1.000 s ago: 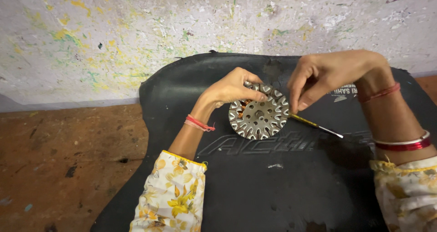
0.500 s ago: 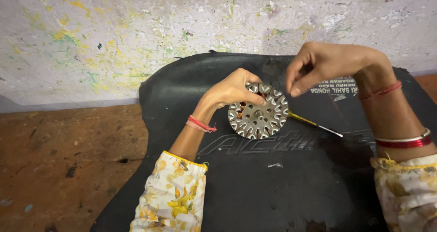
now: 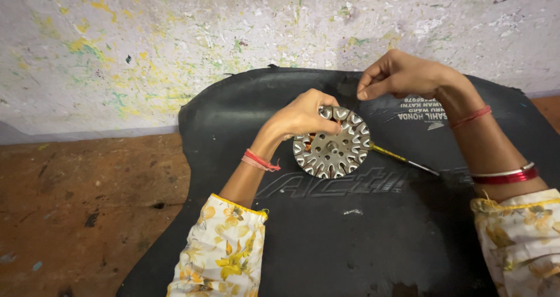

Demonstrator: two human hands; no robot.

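Now left hand [image 3: 303, 117] clasping the slotted metal disc [image 3: 332, 142] — right hand [image 3: 402, 75] raised, fingertips pinched, contents untellable.

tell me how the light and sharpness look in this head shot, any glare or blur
Head view: soft, even light with only faint shadows under the hands; the metal disc shows bright glints on its teeth; the left hand on it and the raised right hand are sharp; the black mat is dark with little detail; the sleeve at the right edge looks slightly soft.
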